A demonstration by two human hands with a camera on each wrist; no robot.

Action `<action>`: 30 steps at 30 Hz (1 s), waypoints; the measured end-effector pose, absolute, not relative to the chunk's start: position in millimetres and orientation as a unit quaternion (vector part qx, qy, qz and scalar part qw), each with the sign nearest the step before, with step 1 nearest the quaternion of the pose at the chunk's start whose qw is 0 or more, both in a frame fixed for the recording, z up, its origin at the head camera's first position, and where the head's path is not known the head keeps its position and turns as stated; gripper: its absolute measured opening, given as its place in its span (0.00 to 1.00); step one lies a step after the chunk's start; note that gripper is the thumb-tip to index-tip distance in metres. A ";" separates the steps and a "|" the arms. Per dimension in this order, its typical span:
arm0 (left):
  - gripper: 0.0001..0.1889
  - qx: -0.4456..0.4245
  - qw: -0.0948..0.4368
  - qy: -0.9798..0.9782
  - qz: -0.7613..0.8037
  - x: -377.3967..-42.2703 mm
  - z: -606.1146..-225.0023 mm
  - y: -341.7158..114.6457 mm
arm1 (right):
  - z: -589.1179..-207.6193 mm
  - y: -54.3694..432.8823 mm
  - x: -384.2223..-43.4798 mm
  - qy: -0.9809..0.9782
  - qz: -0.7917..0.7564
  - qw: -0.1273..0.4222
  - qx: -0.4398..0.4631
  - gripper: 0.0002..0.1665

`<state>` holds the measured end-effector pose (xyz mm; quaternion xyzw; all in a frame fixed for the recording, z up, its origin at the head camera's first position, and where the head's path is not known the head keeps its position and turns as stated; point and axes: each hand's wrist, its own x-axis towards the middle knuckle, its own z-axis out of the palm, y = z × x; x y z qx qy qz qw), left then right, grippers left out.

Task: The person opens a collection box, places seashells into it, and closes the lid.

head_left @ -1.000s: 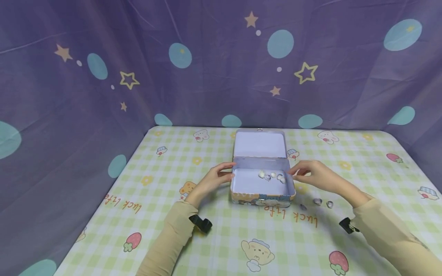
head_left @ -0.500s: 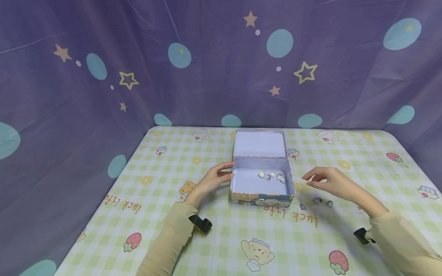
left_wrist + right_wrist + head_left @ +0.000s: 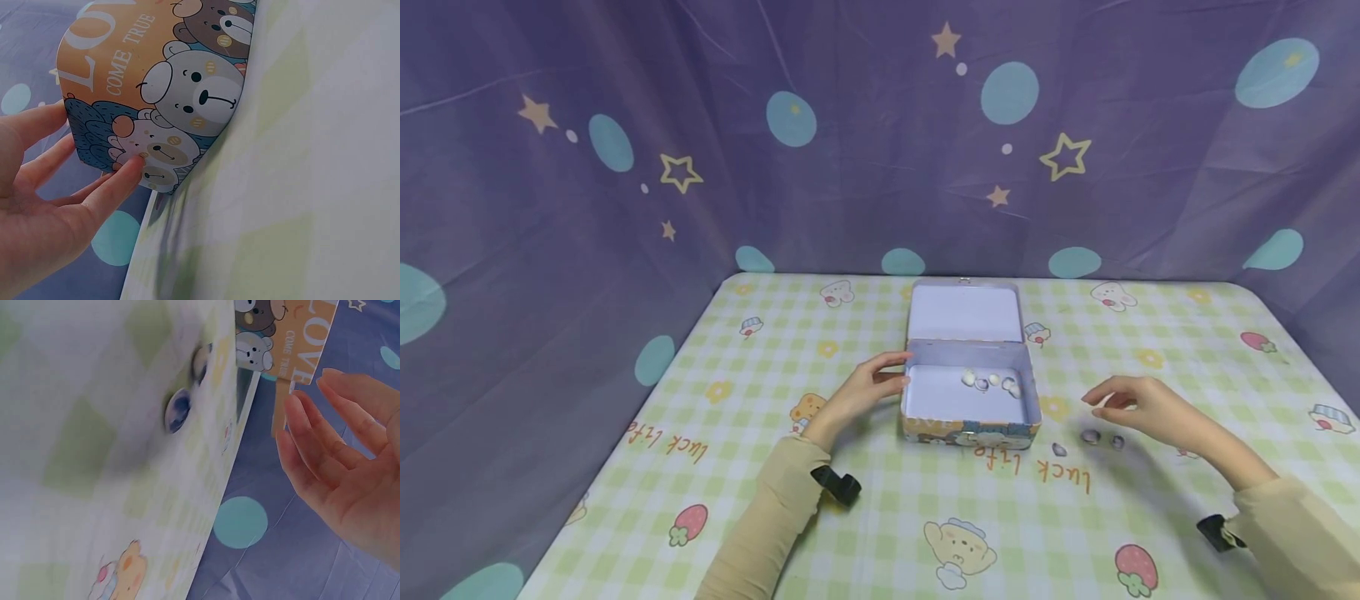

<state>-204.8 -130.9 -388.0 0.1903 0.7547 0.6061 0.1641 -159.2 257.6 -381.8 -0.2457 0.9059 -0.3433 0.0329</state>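
Observation:
A tin box [image 3: 972, 437] printed with cartoon bears stands on the table, its lid [image 3: 966, 314] folded back. Several small pale seashells [image 3: 994, 380] lie inside, toward the back right. My left hand [image 3: 855, 395] rests its extended fingers against the box's left side; in the left wrist view those fingertips [image 3: 134, 167] touch the printed wall [image 3: 181, 94]. Right of the box, my right hand [image 3: 1150, 408] hovers with loosely bent fingers and nothing in them. Below it lie three dark purplish seashells [image 3: 1091, 437], two of which show as rounded shells [image 3: 178, 410] in the right wrist view.
A green checked tablecloth [image 3: 820, 542] with cartoon prints covers the table. Purple curtain [image 3: 880, 167] with stars and blue ovals hangs behind and at the sides. Black wrist straps [image 3: 837, 486] sit below both sleeves.
My right hand has drawn away from the box's right wall, moving right and toward me over the loose seashells. The left hand and the box have stayed in place.

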 end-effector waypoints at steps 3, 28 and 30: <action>0.24 0.190 0.164 0.755 0.606 -204.8 -387.8 -130.7 | -383.7 262.9 -157.8 0.904 -0.344 0.051 -0.248 0.09; 0.23 0.190 0.149 0.752 0.613 -220.0 -415.4 -134.4 | -411.1 287.8 -154.8 0.889 -0.332 0.080 -0.304 0.11; 0.23 0.190 0.148 0.752 0.614 -220.1 -415.7 -134.2 | -412.1 288.0 -155.1 0.891 -0.332 0.084 -0.298 0.11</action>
